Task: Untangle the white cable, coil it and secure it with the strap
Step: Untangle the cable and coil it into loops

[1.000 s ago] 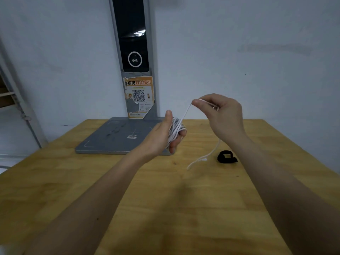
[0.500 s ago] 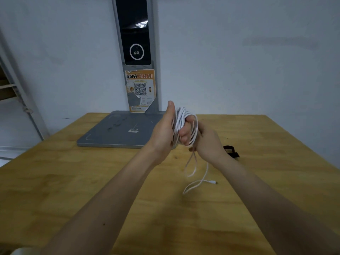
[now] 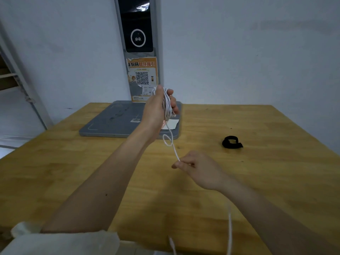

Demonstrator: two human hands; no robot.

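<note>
My left hand (image 3: 157, 109) is raised above the far middle of the table, with the white cable (image 3: 167, 105) wound in several loops around its palm and fingers. One strand runs down from the coil, forms a small loop, and ends in my right hand (image 3: 199, 168), which pinches it lower and nearer to me. The free tail hangs below my right forearm past the table's front edge. The black strap (image 3: 232, 142) lies on the table, curled, to the right of both hands and untouched.
A grey flat base plate (image 3: 114, 120) lies at the back of the wooden table (image 3: 73, 172), with an upright post carrying a black screen (image 3: 137, 24) and an orange QR poster (image 3: 142, 76). The white wall stands close behind.
My right hand has left the coil and drawn the strand down and toward me. My left hand has risen a little with the coil. The view has tilted down.
</note>
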